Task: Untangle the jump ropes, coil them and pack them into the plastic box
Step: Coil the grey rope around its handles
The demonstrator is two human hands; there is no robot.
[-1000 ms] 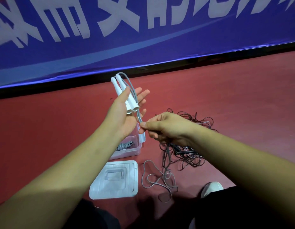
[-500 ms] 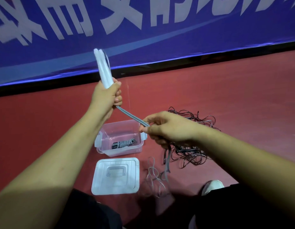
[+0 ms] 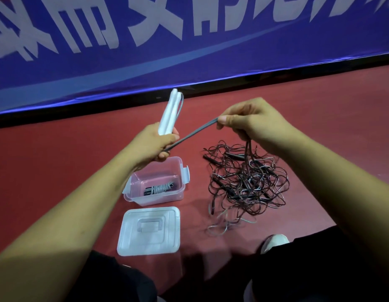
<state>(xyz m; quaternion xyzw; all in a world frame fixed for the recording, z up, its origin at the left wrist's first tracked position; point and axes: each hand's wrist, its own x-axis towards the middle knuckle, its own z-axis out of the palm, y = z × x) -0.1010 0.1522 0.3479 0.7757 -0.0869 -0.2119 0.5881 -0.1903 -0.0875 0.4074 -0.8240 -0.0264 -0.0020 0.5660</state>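
Since half a second ago the right hand (image 3: 252, 120) has lifted and pulled off to the right, drawing the grey cord (image 3: 195, 132) into a longer, flatter line. The left hand (image 3: 155, 144) has dropped a little, and the white handles (image 3: 169, 114) now lean up and to the right.

Across the back hangs a blue banner (image 3: 189, 40) with large white characters, a black strip along its foot. Below it spreads the red floor (image 3: 58, 171). On the floor to the right lies the tangle of dark jump ropes (image 3: 248, 182), thin cords looped over several black handles, with a few paler, blurred loops trailing at its near edge. The white lid (image 3: 150, 232) lies flat nearest the person, handle recess up. Just beyond it sits the clear plastic box (image 3: 132, 195), open, its side latch flipped out.

The left hand's fingers are curled round the lower ends of the two white handles, held side by side above the box. The doubled grey cord runs taut from that fist to the right hand, whose thumb and forefinger pinch it. The other fingers are curled, and the cord drops from under the palm toward the tangle. One coiled rope (image 3: 159, 189) already lies in the box. A pale shoe tip (image 3: 275, 241) shows at lower right.
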